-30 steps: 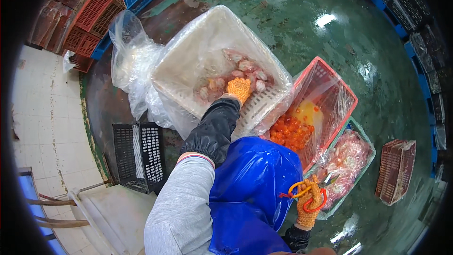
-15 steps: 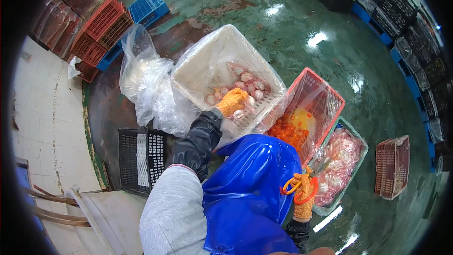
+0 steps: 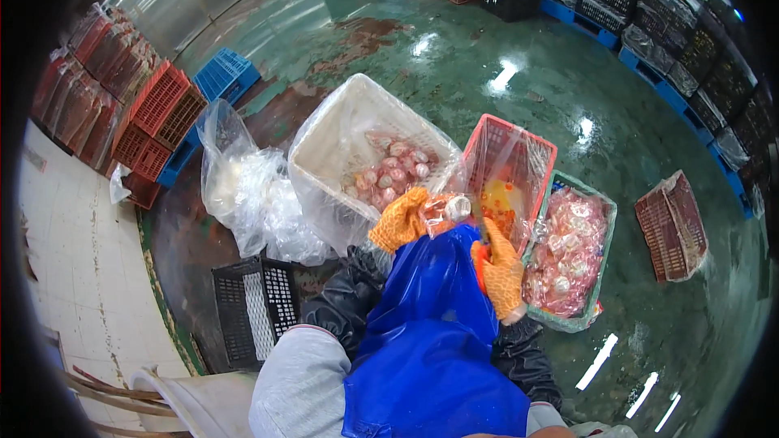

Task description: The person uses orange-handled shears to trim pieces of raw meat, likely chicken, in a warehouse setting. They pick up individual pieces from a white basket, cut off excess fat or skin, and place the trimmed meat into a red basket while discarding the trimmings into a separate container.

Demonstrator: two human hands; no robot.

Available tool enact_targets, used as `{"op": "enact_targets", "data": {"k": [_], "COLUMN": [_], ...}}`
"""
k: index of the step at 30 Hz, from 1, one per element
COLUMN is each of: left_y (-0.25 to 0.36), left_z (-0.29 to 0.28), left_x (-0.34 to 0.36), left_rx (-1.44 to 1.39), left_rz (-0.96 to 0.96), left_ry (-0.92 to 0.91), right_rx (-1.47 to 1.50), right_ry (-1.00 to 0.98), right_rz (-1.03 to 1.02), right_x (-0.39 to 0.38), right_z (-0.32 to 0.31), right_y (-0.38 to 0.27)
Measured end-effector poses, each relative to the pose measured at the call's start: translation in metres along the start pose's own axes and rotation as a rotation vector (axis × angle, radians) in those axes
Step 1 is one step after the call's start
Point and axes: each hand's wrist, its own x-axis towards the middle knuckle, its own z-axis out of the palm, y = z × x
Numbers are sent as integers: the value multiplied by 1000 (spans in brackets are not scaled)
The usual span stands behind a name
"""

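Observation:
My left hand, in an orange textured glove, is closed around a glistening reddish lump with a whitish round end; its exact kind is unclear. My right hand, gloved alike, is closed on scissors with orange-red handles, their blades pointing up beside the lump. Ahead on the left stands a white crate lined with clear plastic, holding similar pinkish-white lumps. Next to it, a red crate holds small orange balls and yellow matter. Right of that, a green crate is full of pinkish lumps.
Bunched clear plastic bags lie left of the white crate. A black crate stands near my left side. A brown-red crate sits to the right on the wet green floor. Stacked crates line the left and far right.
My left hand has come out of the white crate holding a reddish lump. My right hand has risen toward it with the scissors, now gripped by the handles. The view has tilted up.

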Motion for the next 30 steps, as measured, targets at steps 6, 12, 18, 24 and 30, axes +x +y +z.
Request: {"op": "enact_targets", "data": {"k": [6, 12, 18, 24, 30], "left_y": [-15, -26, -95, -88, -84], "left_z": [23, 73, 73, 59, 77], "left_x": [8, -3, 10, 17, 13], "left_rx": [-76, -262, 655, 429, 696], "left_rz": [-306, -42, 453, 335, 276], "left_ry": [-141, -122, 252, 323, 312], "right_rx": [765, 961, 640, 507, 769], "right_ry": [-49, 212, 362, 307, 200], "right_rz": [485, 462, 94, 155, 237], "right_x": [4, -3, -6, -6, -3], "right_z": [-13, -9, 14, 10, -1], "right_y": [23, 19, -5, -27, -20]}}
